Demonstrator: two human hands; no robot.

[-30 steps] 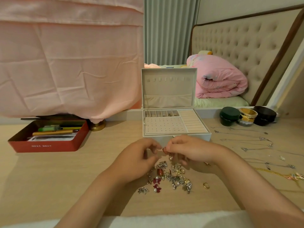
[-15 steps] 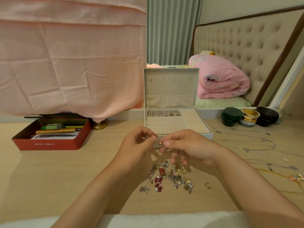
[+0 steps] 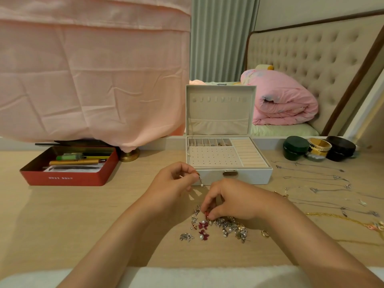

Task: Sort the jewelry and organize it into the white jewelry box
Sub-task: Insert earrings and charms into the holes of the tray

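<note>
The white jewelry box (image 3: 247, 176) stands open at the middle of the table, lid upright, with small compartments, a dotted earring panel and ring rolls inside. My left hand (image 3: 174, 181) pinches a dangling pearl earring (image 3: 201, 182) just in front of the box's left corner. Lower down, my right hand (image 3: 230, 201) has its fingertips closed on a small red piece (image 3: 207, 215) at the top of the pile of earrings and charms (image 3: 220, 225). A gold ring (image 3: 265, 233) lies to the right of the pile.
A red tin (image 3: 68, 177) with pens sits at the left. Three round pots (image 3: 318, 148) stand at the back right. Several thin chain necklaces (image 3: 315, 179) lie spread on the right side of the table. Pink cloth hangs behind.
My hands have parted. The left one stays up by the box with the pearl earring dangling from it, while the right one has dropped down onto the pile and pinched a red piece.
</note>
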